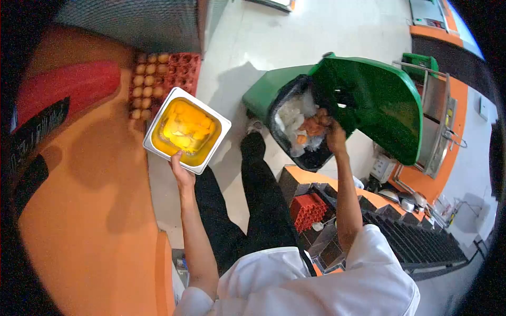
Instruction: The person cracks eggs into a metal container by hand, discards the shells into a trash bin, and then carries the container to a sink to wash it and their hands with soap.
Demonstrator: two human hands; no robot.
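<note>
- A square, shiny metal pan (pixel 202 108) filled with bright yellow yolks and egg liquid (pixel 185 126) is held left of centre in the frame, its corners turned diagonally; no long axis can be read from its near-equal sides.
- The pan is gripped at its lower edge by the left hand (pixel 182 169): the thumb is laid over the rim, while the other fingers are hidden beneath, so their spread cannot be told.
- The right hand (pixel 336 138) is placed at the right side of the mouth of a green plastic wheeled bin (pixel 263 87), right of centre; its fingers are blurred, and whether anything is held cannot be told.
- Brown broken eggshells (pixel 313 125) are seen in the black-lined bin, directly left of the right hand's fingers, beside whitish crumpled plastic (pixel 295 113).
- The pan is set well apart from the right hand, to its left across the frame; whole brown eggs (pixel 139 90) in a red moulded egg tray (pixel 185 66) are seen at upper left, nearer the left hand of the 2.
</note>
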